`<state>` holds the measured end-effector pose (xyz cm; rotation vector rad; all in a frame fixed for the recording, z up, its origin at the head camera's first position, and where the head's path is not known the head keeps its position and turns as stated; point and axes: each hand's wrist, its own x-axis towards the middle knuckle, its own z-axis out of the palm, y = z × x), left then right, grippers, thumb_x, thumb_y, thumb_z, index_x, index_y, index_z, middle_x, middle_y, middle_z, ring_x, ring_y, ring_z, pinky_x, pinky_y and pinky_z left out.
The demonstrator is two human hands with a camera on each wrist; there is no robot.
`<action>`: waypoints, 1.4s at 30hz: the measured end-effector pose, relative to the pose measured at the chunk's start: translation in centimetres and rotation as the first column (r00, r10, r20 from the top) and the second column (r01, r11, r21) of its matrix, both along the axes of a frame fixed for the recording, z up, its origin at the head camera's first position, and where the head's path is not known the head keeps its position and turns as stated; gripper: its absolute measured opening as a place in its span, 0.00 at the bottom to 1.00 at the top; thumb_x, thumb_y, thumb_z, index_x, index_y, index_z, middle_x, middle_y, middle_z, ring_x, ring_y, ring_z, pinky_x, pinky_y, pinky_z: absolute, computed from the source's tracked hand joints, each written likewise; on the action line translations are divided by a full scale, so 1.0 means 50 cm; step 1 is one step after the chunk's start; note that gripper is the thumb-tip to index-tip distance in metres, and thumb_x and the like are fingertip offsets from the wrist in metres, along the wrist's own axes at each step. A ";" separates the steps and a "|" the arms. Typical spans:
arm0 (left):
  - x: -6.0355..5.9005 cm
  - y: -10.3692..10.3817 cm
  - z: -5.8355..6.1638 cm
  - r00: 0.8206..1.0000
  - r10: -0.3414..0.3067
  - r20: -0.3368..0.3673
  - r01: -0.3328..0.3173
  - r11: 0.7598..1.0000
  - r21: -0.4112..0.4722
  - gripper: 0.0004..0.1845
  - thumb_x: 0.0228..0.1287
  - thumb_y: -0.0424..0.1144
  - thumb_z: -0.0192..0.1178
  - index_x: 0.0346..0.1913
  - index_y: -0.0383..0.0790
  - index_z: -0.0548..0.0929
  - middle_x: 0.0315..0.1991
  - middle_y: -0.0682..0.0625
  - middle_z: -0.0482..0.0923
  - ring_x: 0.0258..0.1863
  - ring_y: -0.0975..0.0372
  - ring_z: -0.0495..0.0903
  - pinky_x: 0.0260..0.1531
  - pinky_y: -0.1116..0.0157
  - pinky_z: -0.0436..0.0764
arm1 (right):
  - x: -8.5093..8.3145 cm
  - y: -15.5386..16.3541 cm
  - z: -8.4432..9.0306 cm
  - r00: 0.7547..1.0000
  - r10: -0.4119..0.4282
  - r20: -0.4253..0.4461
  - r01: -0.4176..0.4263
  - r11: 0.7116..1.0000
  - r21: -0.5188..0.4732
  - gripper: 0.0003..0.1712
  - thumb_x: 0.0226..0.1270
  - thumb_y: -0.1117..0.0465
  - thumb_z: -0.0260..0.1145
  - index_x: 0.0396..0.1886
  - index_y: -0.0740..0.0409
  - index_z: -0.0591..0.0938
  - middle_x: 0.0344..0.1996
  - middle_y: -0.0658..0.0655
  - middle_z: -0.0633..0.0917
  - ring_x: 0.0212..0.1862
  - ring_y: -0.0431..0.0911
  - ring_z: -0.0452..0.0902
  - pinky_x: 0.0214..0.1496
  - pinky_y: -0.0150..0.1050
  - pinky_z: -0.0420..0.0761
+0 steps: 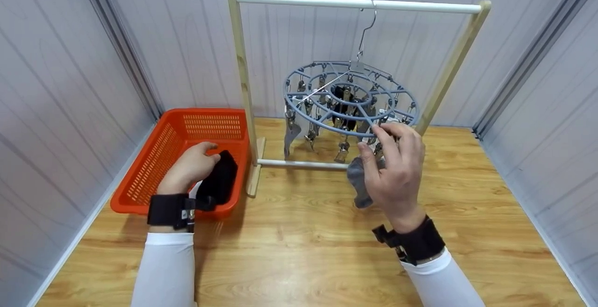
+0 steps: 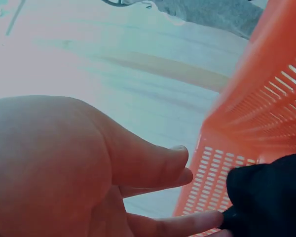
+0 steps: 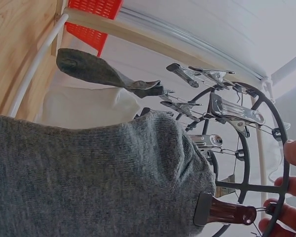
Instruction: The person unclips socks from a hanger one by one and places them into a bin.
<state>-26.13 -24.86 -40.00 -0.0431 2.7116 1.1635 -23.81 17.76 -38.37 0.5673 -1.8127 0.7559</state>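
Observation:
My left hand [image 1: 191, 164] reaches into the orange plastic basket [image 1: 122, 203], fingers fairly straight beside a black sock [image 1: 222, 176]. In the left wrist view, a fingertip meets the edge of the black cloth [image 2: 271, 197]. My right hand [image 1: 397, 167] holds the near-right rim of a round blue-grey clip hanger [image 1: 322, 124], the rim between thumb and fingers. Below that hand hangs a grey sock [image 1: 359, 183]; in the right wrist view a metal clip [image 3: 229, 211] grips the top of this grey sock [image 3: 89, 173].
A wooden stand with a white top bar [image 1: 303, 0] carries the hanger by its metal hook [image 1: 369, 24]. Another grey sock [image 1: 291, 136] hangs at the hanger's left, and black items hang near its middle. Pale panel walls surround the wooden floor [image 1: 289, 251].

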 end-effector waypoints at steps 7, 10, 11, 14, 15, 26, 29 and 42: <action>0.010 0.016 0.013 0.997 0.023 -0.070 -0.025 0.999 -0.028 0.32 0.89 0.44 0.52 0.84 0.30 0.66 0.82 0.31 0.67 0.78 0.38 0.70 0.75 0.38 0.70 | 0.005 -0.006 0.001 0.996 0.070 -0.048 -0.071 0.997 -0.011 0.23 0.74 0.59 0.77 0.63 0.65 0.89 0.58 0.67 0.85 0.64 0.64 0.77 0.75 0.56 0.70; 0.013 0.029 0.020 0.995 0.012 -0.100 -0.012 1.000 0.000 0.32 0.87 0.44 0.54 0.83 0.29 0.68 0.78 0.30 0.72 0.73 0.39 0.75 0.72 0.39 0.74 | 0.006 -0.008 0.001 0.992 0.107 -0.069 -0.109 0.994 -0.018 0.22 0.71 0.64 0.77 0.62 0.66 0.89 0.58 0.68 0.86 0.64 0.64 0.78 0.75 0.55 0.71; 0.014 0.033 0.023 0.994 0.009 -0.107 -0.007 1.000 0.011 0.31 0.87 0.44 0.55 0.82 0.29 0.69 0.76 0.30 0.73 0.72 0.39 0.75 0.72 0.40 0.74 | 0.006 -0.008 0.002 0.990 0.120 -0.077 -0.122 0.992 -0.022 0.22 0.70 0.65 0.76 0.61 0.67 0.89 0.57 0.68 0.86 0.64 0.65 0.78 0.75 0.54 0.72; 0.017 0.047 0.030 0.992 -0.012 -0.125 0.016 0.999 0.031 0.32 0.86 0.46 0.59 0.80 0.29 0.72 0.75 0.31 0.75 0.71 0.40 0.77 0.71 0.41 0.75 | 0.005 -0.006 0.004 0.984 0.144 -0.102 -0.149 0.988 -0.039 0.20 0.69 0.67 0.75 0.59 0.69 0.90 0.56 0.69 0.86 0.63 0.65 0.79 0.75 0.53 0.72; 0.018 0.053 0.032 0.992 -0.017 -0.127 0.022 0.999 0.035 0.32 0.85 0.48 0.60 0.79 0.30 0.73 0.74 0.32 0.76 0.70 0.41 0.77 0.71 0.41 0.75 | 0.005 -0.005 0.005 0.983 0.147 -0.110 -0.153 0.987 -0.046 0.19 0.69 0.68 0.74 0.58 0.69 0.90 0.56 0.70 0.86 0.62 0.66 0.79 0.76 0.53 0.73; 0.021 0.114 0.030 0.970 -0.163 -0.182 0.180 0.980 0.082 0.28 0.79 0.51 0.69 0.69 0.34 0.84 0.57 0.42 0.87 0.54 0.51 0.83 0.58 0.51 0.81 | -0.006 0.012 0.004 0.998 0.027 -0.060 -0.034 0.993 -0.115 0.20 0.76 0.65 0.67 0.62 0.69 0.87 0.63 0.70 0.84 0.72 0.66 0.74 0.82 0.58 0.65; 0.019 0.131 0.027 0.961 -0.197 -0.193 0.220 0.970 0.106 0.28 0.79 0.50 0.70 0.69 0.33 0.84 0.56 0.42 0.87 0.54 0.51 0.84 0.58 0.51 0.82 | -0.009 0.014 0.002 1.000 -0.002 -0.019 0.000 0.995 -0.102 0.21 0.80 0.61 0.65 0.64 0.69 0.86 0.65 0.70 0.83 0.74 0.67 0.72 0.83 0.59 0.62; 0.014 0.228 -0.006 0.945 -0.256 -0.206 0.300 0.927 0.224 0.43 0.74 0.51 0.76 0.82 0.36 0.70 0.71 0.40 0.81 0.68 0.49 0.82 0.68 0.48 0.82 | -0.012 0.005 -0.005 1.000 0.020 0.020 -0.019 0.999 -0.051 0.21 0.82 0.60 0.65 0.65 0.70 0.86 0.63 0.69 0.85 0.73 0.66 0.74 0.82 0.61 0.62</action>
